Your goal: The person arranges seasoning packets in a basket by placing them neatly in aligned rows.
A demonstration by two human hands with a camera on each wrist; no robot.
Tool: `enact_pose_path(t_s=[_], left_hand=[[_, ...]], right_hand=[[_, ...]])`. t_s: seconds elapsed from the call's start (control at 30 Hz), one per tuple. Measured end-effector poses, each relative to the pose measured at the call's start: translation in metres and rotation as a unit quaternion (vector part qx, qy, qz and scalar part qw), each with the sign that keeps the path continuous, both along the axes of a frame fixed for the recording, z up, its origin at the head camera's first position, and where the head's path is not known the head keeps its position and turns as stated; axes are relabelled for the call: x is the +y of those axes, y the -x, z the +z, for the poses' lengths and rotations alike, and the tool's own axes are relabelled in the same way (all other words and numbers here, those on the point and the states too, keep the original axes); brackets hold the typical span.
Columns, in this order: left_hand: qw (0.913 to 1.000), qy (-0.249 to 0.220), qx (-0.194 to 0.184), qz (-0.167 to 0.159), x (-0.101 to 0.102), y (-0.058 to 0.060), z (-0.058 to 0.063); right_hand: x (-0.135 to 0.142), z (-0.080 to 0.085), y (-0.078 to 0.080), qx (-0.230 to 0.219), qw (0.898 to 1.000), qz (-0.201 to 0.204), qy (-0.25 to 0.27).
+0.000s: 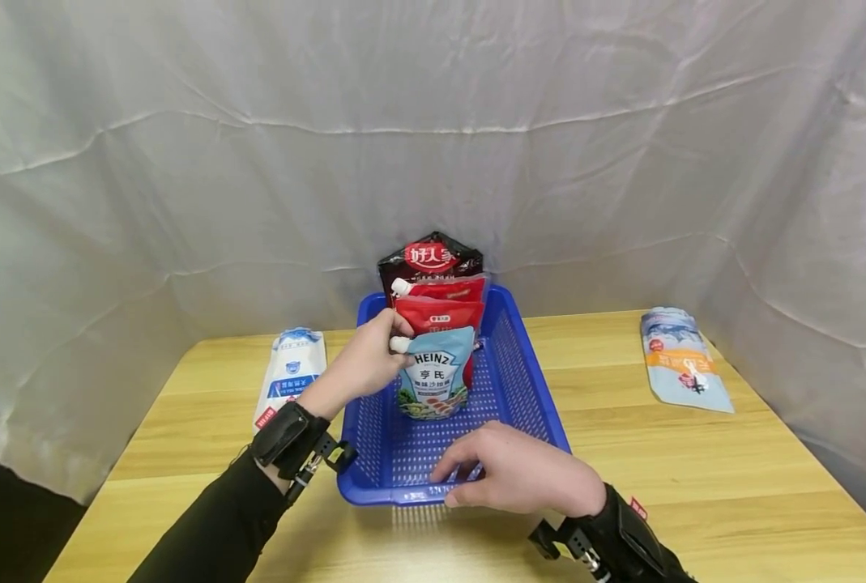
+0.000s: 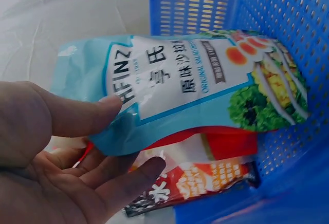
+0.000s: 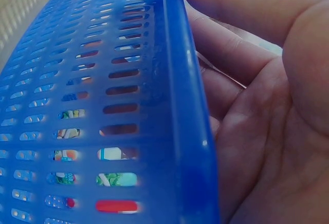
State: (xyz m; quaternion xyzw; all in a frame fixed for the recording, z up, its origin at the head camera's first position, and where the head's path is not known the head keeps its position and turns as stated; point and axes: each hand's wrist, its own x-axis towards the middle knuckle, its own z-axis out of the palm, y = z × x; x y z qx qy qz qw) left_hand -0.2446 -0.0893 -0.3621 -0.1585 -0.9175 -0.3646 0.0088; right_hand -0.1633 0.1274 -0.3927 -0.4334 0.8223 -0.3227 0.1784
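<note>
My left hand (image 1: 370,356) pinches the top corner of a light-blue Heinz salad dressing pouch (image 1: 435,372), by its white cap. In the left wrist view the thumb lies on the front of the pouch (image 2: 169,85), other fingers behind it. The pouch stands inside a blue perforated plastic basket (image 1: 535,380). My right hand (image 1: 509,470) grips the basket's near rim, fingers inside and thumb at the outer side. The right wrist view shows that rim (image 3: 190,100) close up. Behind the Heinz pouch stand red pouches (image 1: 443,312) and a black-and-red packet (image 1: 433,257).
On the wooden table (image 1: 622,453), a white-and-blue pouch (image 1: 294,364) lies left of the basket, partly behind my left forearm. A light-blue and orange pouch (image 1: 684,360) lies at the far right. A grey curtain (image 1: 433,162) hangs behind the table.
</note>
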Motion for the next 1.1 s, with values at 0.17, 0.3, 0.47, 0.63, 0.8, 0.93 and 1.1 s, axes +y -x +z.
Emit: enact_pose_path(t_s=[0.17, 0.3, 0.47, 0.63, 0.8, 0.93, 1.1], left_hand=[[0.9998, 0.015, 0.008, -0.004, -0.006, -0.006, 0.009], [0.9988, 0.031, 0.035, 0.017, -0.014, -0.017, 0.017], [0.9957, 0.032, 0.079, 0.037, -0.021, -0.045, 0.025], [0.9968, 0.025, 0.075, -0.013, -0.024, -0.074, 0.023], [0.9955, 0.049, 0.034, -0.075, -0.022, -0.092, 0.011], [0.9889, 0.067, -0.004, -0.133, -0.017, -0.097, 0.0], [0.9778, 0.067, -0.048, -0.192, -0.009, -0.1, -0.011]], right_hand=[[0.0, 0.0, -0.001, -0.002, 1.0, -0.005, -0.004], [-0.001, 0.0, -0.001, -0.003, 1.0, -0.005, -0.003], [0.001, 0.0, -0.001, 0.008, 1.0, -0.002, -0.004], [0.004, 0.003, 0.0, 0.011, 1.0, 0.0, -0.004], [0.011, 0.007, 0.002, 0.005, 1.0, -0.003, -0.01], [0.017, 0.008, 0.005, -0.003, 1.0, -0.009, -0.018], [0.023, 0.008, 0.007, -0.015, 1.0, -0.016, -0.013]])
